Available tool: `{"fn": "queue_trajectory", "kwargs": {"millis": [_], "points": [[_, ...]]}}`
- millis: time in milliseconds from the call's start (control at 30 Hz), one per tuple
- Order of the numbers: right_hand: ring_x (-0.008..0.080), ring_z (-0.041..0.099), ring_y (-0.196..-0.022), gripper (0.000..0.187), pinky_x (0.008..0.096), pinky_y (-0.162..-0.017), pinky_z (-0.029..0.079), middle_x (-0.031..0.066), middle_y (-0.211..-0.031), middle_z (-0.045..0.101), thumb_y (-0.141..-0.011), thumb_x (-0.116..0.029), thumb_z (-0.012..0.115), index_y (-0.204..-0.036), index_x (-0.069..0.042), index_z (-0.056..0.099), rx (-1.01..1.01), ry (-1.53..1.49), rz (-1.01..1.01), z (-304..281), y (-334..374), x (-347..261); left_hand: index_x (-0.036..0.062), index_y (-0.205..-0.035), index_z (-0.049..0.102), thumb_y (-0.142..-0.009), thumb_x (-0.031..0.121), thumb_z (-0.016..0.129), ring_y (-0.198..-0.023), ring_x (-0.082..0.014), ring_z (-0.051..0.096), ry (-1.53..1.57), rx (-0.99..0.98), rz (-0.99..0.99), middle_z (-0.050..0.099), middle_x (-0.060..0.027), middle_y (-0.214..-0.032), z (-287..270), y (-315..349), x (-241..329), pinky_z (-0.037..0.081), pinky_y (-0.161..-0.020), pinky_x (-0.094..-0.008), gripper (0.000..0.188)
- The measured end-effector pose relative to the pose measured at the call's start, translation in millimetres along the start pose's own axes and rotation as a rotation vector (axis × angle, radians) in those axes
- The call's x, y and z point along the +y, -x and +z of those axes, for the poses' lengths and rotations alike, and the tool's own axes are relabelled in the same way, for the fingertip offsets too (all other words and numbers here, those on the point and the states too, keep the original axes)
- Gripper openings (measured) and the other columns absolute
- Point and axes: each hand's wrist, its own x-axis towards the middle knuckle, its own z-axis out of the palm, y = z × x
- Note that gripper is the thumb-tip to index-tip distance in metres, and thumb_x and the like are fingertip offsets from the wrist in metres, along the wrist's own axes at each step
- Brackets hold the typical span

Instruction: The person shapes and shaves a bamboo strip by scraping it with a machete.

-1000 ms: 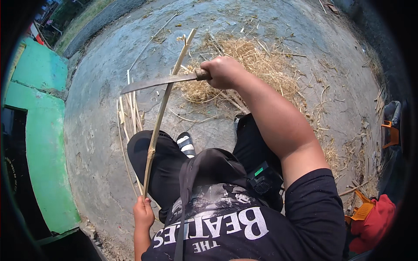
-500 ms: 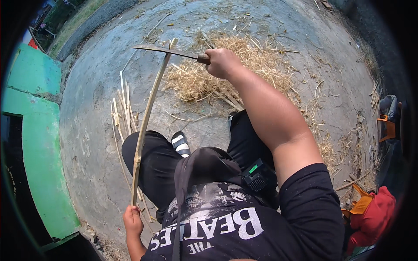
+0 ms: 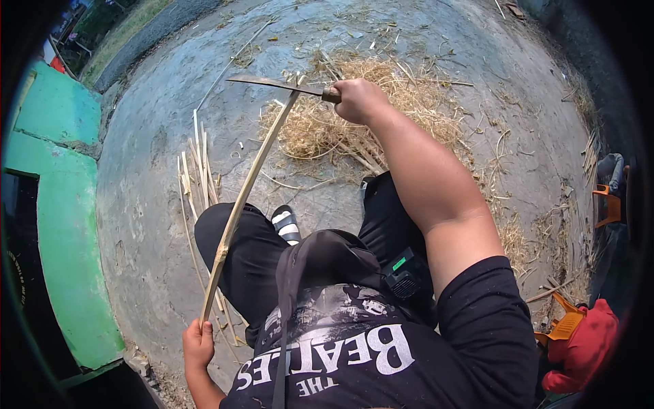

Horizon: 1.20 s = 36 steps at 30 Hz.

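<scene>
My left hand [image 3: 199,344], low on the left, is closed round the near end of a long, slightly bowed bamboo strip [image 3: 240,204]. The strip slants up and to the right past my left knee. My right hand [image 3: 359,102] grips the short wooden handle of a long-bladed knife [image 3: 272,82]. Its blade points left and lies across the strip's far end, touching it. Small pale curls show at the cut there. Behind and below the knife spreads a heap of straw-coloured shavings [image 3: 381,109].
Several split strips [image 3: 201,167] lie on the concrete ground left of my knee. A green wall [image 3: 68,225] runs along the left. On the right are an orange plastic chair [image 3: 564,324] with red cloth [image 3: 587,347] and another orange chair [image 3: 605,204].
The knife and my right hand have shifted right and slightly down. The strip's far end has swung right, while my left hand has moved a little left.
</scene>
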Motion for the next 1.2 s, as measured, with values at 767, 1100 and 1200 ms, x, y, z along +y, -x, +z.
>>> {"fn": "queue_trajectory", "kwargs": {"millis": [767,1100,1200], "points": [[0.0330,0.073,-0.088,0.018,0.0463,-0.075,0.059,0.0126,-0.094,0.075,-0.086,-0.023,0.065,-0.101,-0.016,0.072,0.163,-0.117,-0.098,-17.8,25.3,-51.5,0.0066,-0.080,0.050,-0.104,0.055,0.053,-0.062,-0.0065,0.040,0.195,0.149,0.030,0.044,0.0053,-0.066,3.5,-15.6,-18.8,0.033,-0.054,-0.0271,0.055],[0.0293,0.071,-0.099,0.028,0.0436,-0.087,0.055,0.0118,-0.103,0.075,-0.089,-0.030,0.065,-0.110,-0.013,0.071,0.141,-0.431,0.196,-21.8,-1.8,-18.4,0.0077,-0.082,0.054,-0.107,0.050,0.050,-0.062,-0.0051,0.041,0.338,-0.009,0.011,0.047,0.0056,-0.067,28.9,-28.3,35.8,0.033,-0.056,-0.0250,0.049],[0.0315,0.072,-0.090,0.024,0.0442,-0.081,0.057,0.0123,-0.094,0.075,-0.089,-0.031,0.066,-0.104,-0.013,0.072,0.245,-0.394,-0.029,-14.7,8.8,-27.6,0.0063,-0.083,0.055,-0.108,0.045,0.050,-0.062,-0.0068,0.044,0.411,-0.077,-0.056,0.049,0.0049,-0.068,36.5,-45.6,72.8,0.036,-0.057,-0.0260,0.046]]}}
